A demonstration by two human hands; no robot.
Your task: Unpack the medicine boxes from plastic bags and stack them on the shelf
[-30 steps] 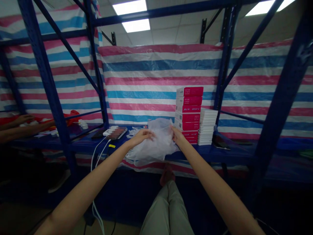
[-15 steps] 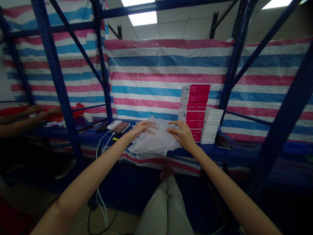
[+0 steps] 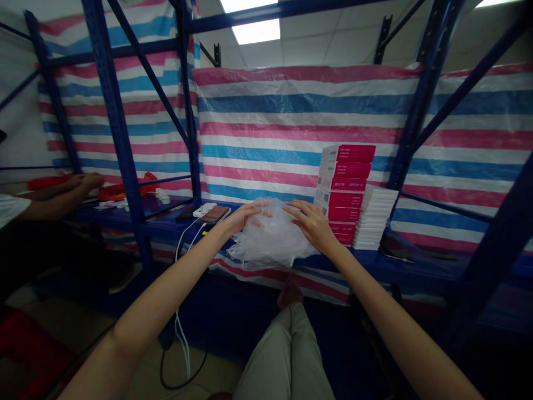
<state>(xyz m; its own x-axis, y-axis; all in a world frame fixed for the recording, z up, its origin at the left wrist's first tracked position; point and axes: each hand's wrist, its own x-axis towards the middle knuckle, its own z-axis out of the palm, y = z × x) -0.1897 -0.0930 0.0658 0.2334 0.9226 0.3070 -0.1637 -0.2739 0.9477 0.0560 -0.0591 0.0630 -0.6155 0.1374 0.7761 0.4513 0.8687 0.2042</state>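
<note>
A heap of sheer white bags (image 3: 277, 239) lies crumpled at the shelf's front edge, partly hanging over it. On its left side, my left hand (image 3: 245, 215) grips the thin material, its fingertips showing faintly through it. My right hand (image 3: 312, 222) rests against the right side of the heap, palm down, with the fingers stretched and slightly apart. A tall stack of pink-and-white boxes (image 3: 347, 183) stands just behind my right hand. Beside it rises a stack of thin white boxes (image 3: 375, 219).
Left of the bags lie a phone (image 3: 215, 214) and a white charger with white cables (image 3: 183, 239) hanging down. Another dark phone (image 3: 395, 250) lies at the right. Blue rack posts (image 3: 119, 133) frame both sides. A co-worker's hands (image 3: 85, 182) are by red material at the far left.
The view has swung slightly left, so everything sits further right. My right fingers have straightened over the bags. My left hand stays at their left side. The co-worker's hands have come closer together.
</note>
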